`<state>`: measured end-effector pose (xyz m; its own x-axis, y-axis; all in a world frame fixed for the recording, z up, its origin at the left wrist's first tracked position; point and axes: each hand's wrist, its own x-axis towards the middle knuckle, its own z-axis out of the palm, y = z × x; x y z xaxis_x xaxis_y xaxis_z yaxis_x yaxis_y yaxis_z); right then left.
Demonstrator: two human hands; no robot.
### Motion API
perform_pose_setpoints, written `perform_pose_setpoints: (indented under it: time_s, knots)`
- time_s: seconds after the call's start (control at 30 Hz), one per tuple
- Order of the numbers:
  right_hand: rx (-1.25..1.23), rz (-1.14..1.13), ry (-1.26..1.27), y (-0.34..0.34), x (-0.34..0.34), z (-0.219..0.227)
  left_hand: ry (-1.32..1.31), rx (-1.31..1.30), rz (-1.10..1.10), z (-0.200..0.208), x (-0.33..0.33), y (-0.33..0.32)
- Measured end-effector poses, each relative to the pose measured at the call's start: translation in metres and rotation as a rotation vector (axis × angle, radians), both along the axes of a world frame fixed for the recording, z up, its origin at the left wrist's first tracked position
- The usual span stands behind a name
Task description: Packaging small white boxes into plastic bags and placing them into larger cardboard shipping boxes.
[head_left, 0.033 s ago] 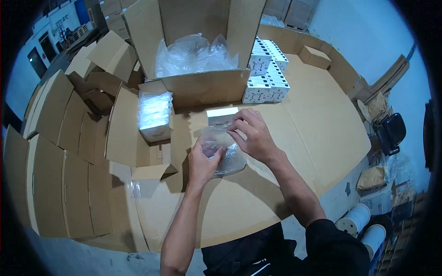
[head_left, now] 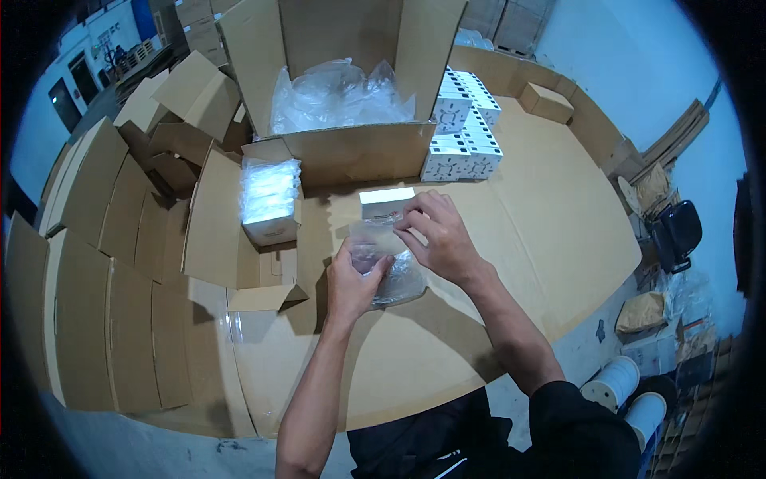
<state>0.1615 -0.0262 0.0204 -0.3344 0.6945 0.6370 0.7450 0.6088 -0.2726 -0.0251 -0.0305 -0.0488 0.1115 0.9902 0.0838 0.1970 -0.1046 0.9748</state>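
Observation:
A clear plastic bag [head_left: 401, 281] lies over the cardboard-covered table in front of me. My left hand [head_left: 353, 279] is closed on its left side, thumb across the film. Fingers pinched together, my right hand [head_left: 439, 235] grips the bag's upper right edge. Just beyond both hands sits a small white box [head_left: 387, 201], its near right part covered by my right hand. To the left, an open brown carton [head_left: 214, 231] holds white boxes wrapped in clear plastic [head_left: 270, 195], standing in its far part.
A tall open carton [head_left: 359, 152] full of loose clear bags [head_left: 339, 96] stands at the back. Right of it are stacked white patterned boxes [head_left: 463, 156]. Several empty cartons [head_left: 84, 319] line the left. A small brown box [head_left: 546, 101] lies far right; white spools [head_left: 613, 382] stand on the floor.

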Motion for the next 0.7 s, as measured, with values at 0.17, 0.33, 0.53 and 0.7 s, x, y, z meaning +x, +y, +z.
perform_pose_setpoints:
  time_s: [0.17,0.33,0.53,0.7]
  knots:
    - [-0.028,0.098,-0.123,0.001,0.0,0.005,-0.054,-0.012,-0.004,0.004,0.0,0.001]
    - [-0.302,0.091,-0.094,0.001,-0.012,0.024,-0.062,-0.044,-0.02,0.008,-0.004,0.0]
    - [-0.51,0.146,-0.135,0.018,-0.004,0.033,-0.056,-0.011,-0.034,0.017,-0.003,-0.001]
    - [-0.569,0.213,-0.049,0.021,-0.005,0.042,-0.013,-0.022,-0.142,0.016,-0.009,-0.001]
